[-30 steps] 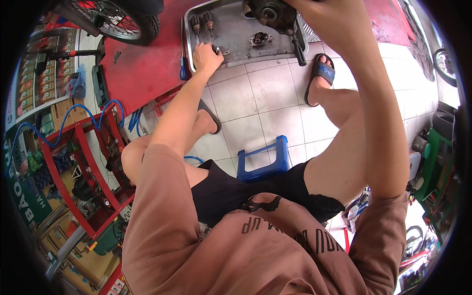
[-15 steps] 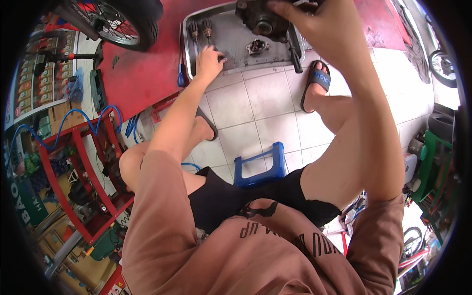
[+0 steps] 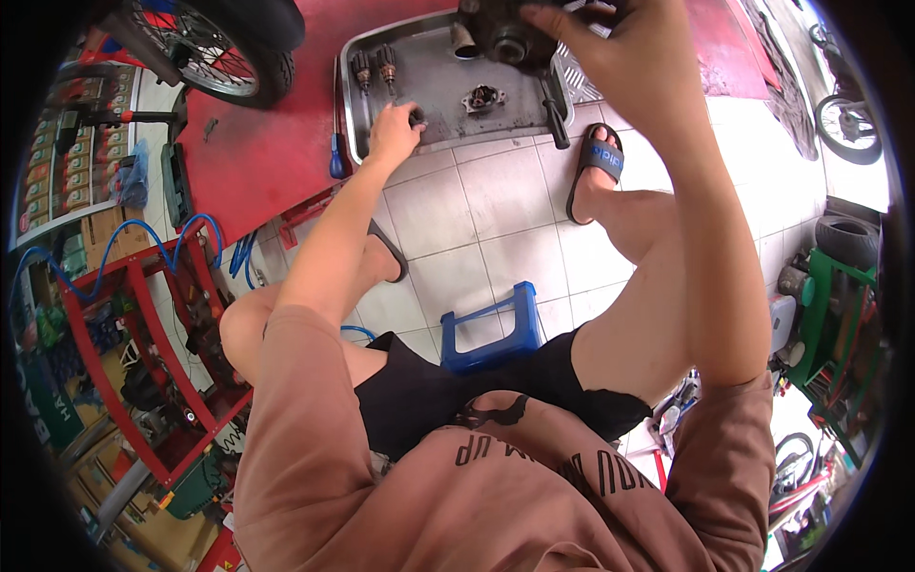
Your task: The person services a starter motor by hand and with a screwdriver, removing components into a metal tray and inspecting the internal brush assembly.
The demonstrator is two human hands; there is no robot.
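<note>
My right hand point(image 3: 620, 48) grips a dark, greasy metal housing point(image 3: 510, 43) with a round boss, held up over the far right of a metal tray point(image 3: 348, 105). Low over the tray's near left side, my left hand point(image 3: 393, 133) is closed, its fingers pinching a small dark round part point(image 3: 416, 116). Beyond that hand, two motor armatures point(image 3: 387, 67) lie side by side. A small bracket-like metal piece point(image 3: 483, 99) rests mid-tray. Partly behind the housing is a short metal cylinder point(image 3: 464, 41). A black-handled tool point(image 3: 555, 112) leans over the tray's right rim.
The tray lies on a red platform point(image 3: 257, 153), beside a blue-handled screwdriver point(image 3: 336, 157). A motorcycle wheel point(image 3: 224, 52) stands at the far left. Near my legs are a blue plastic stool point(image 3: 491, 334) and a red metal rack point(image 3: 143, 353). A green rack point(image 3: 820, 334) is at right.
The view has shifted slightly, so the scene sits a little further left. My left hand now shows the small dark part between its fingers; the housing stays raised in my right hand.
</note>
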